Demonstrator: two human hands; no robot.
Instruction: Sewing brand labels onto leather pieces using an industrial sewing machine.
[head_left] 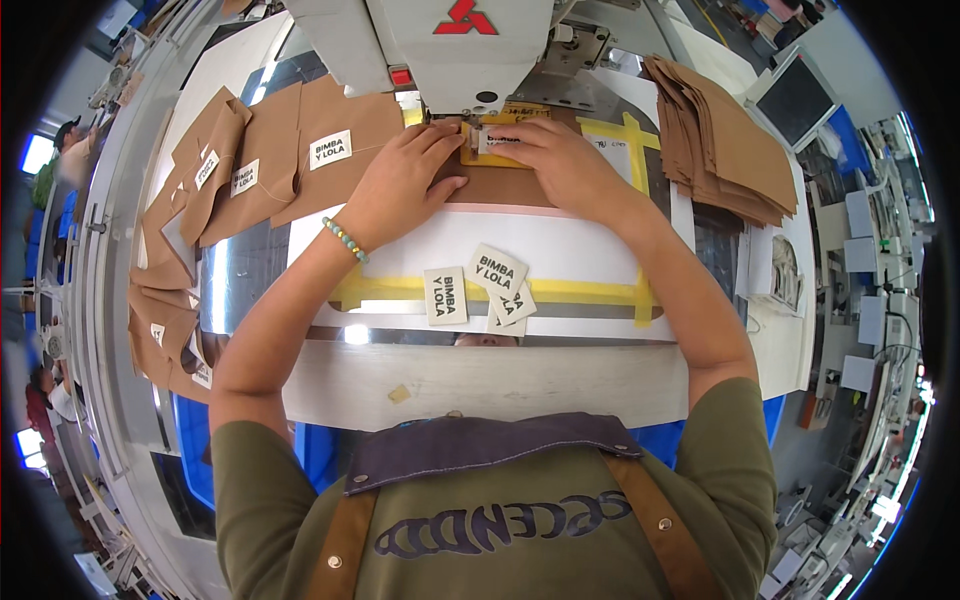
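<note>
A flat brown fabric piece [490, 187] lies under the machine head, on a white sheet edged with yellow tape. On it sits a yellow template [468, 153] with a white label [490, 146] in its window. My left hand [408, 182] rests flat at the template's left side, fingers stretched forward and thumb apart. From the right, my right hand [575, 172] reaches over the template, its extended fingertips touching the label and covering part of it. Neither hand grasps anything visible. Closer to me lie several loose white labels [446, 298], some overlapping.
A white sewing machine head [465, 60] overhangs the work. Brown pieces with labels attached [345, 120] spread over the left side, some hanging past the edge. At the right is a stack of brown pieces [725, 150], with a monitor [795, 97] beyond it.
</note>
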